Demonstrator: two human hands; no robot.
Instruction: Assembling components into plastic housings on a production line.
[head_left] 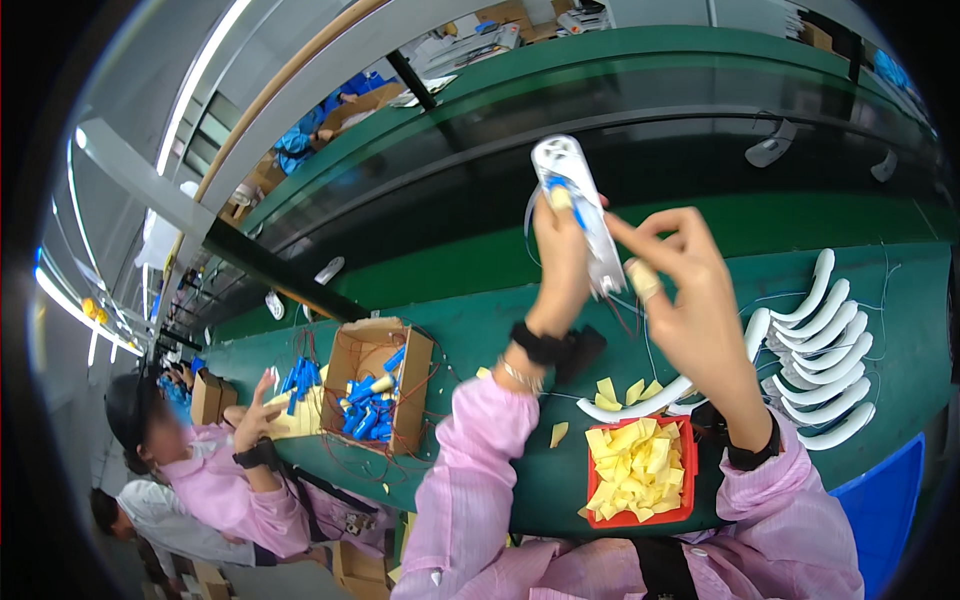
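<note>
Raised above the green bench, a long white plastic housing (600, 250) is gripped in my left hand (562, 255), fingers wrapped round it. Blue parts and thin wires show inside its open face; what exactly they are is partly hidden by my thumb. My right hand (690, 290) is beside it, index finger stretched to the housing's right edge, thumb apart and nothing visible in its grasp. Pale yellow covers sit on my thumbs. Below, a red tray (690, 470) holds yellow paper-like pieces (635, 465), with a few loose pieces (607, 392) behind it.
Several curved white handle-like parts (822, 395) with wires lie stacked at right. A cardboard box (420, 390) of blue wired cylinders (368, 410) stands left. A co-worker in pink (225, 460) sits beyond it. A dark conveyor (680, 165) runs behind; a blue bin (885, 500) is lower right.
</note>
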